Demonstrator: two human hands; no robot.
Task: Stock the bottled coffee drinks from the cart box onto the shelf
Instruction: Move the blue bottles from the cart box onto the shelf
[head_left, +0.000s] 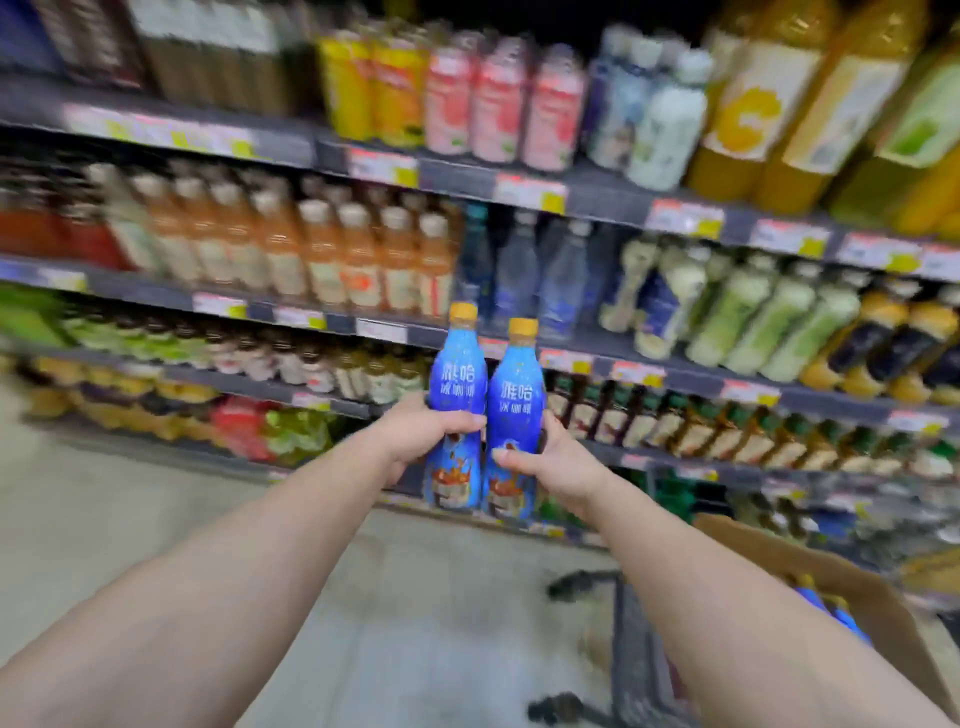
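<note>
Mid-carry, the left hand (415, 436) and right hand (558, 467) each wrap closed around one upright blue coffee bottle (457, 374), (514, 395), side by side before the shelf (597, 340), so next comes finding the matching gap, while more bottles wait in the cart box (831, 587).

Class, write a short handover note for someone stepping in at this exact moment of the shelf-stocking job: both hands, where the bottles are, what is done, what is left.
Left hand: gripping one blue coffee bottle, upright.
Right hand: gripping a second blue bottle, upright, beside the first.
Both bottles are held up in front of the shelves, not yet placed.
The cardboard box sits on the cart at lower right, with more blue bottles showing inside.
Done: two bottles taken in hand.
Left: find their shelf slot, set both down, then empty the box. The picture is blurred, so the slot is unclear.
</note>
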